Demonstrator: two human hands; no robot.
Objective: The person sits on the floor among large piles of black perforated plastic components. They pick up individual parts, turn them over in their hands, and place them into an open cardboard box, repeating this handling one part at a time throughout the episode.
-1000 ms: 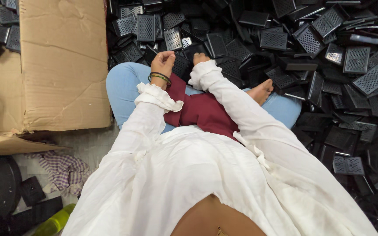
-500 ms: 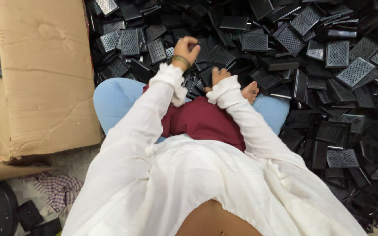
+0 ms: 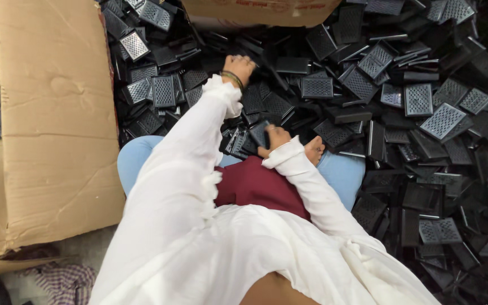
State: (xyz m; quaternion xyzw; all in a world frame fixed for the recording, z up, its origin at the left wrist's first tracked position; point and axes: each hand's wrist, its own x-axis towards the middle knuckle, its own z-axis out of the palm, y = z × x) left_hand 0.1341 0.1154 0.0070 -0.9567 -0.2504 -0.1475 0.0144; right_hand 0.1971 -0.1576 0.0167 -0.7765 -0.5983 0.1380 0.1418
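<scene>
Seated on the floor, cross-legged, in white sleeves, pale blue trousers and a dark red cloth across the lap (image 3: 261, 186). Left hand (image 3: 238, 65) stretched far forward, knuckles up, fingers curled down into the heap of black grille plates (image 3: 413, 101); impossible to tell whether anything is actually gripped, since the fingertips are buried among the pieces. A dark bangle (image 3: 231, 77) around that wrist. Right hand (image 3: 278, 137) drawn in close, just above the lap, fingers closed around one small black plate (image 3: 259, 133) at the near edge of the heap. A bare foot (image 3: 314, 150) just beside that hand, touching the plates. A big flattened cardboard sheet (image 3: 57, 130) lying to the left, partly over the heap. Another cardboard box (image 3: 261, 11) at the top edge, beyond the outstretched hand. A checked cloth (image 3: 66, 280) on the floor at lower left.
</scene>
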